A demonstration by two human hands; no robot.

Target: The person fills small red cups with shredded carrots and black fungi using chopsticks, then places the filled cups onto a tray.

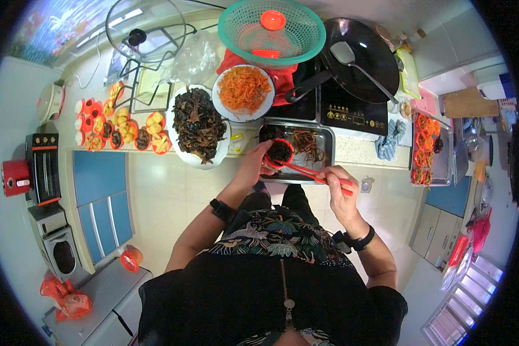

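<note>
My left hand [258, 161] holds a small red cup [279, 152] filled with dark shredded food over a metal tray [327, 151]. Red chopsticks [313, 174] are gripped in my right hand [341, 192], their tips at the cup's edge. In the tray lie dark food and brownish strips [307, 145]. Left of it, a white scalloped plate [225, 149] bears a heap of dark cooked food [198, 123]. Behind stands a plate of shredded carrot [244, 89]. Several small red cups [127, 131] with yellow or dark pieces stand farther left.
A green colander [229, 43] stands at the back, beside a black wok [359, 56] with a metal spatula [343, 52] on an induction cooker [354, 116]. Pot stand [145, 101] and glass lid [145, 17] are at back left. Another tray [445, 151] of filled cups lies right, past a blue cloth [390, 140].
</note>
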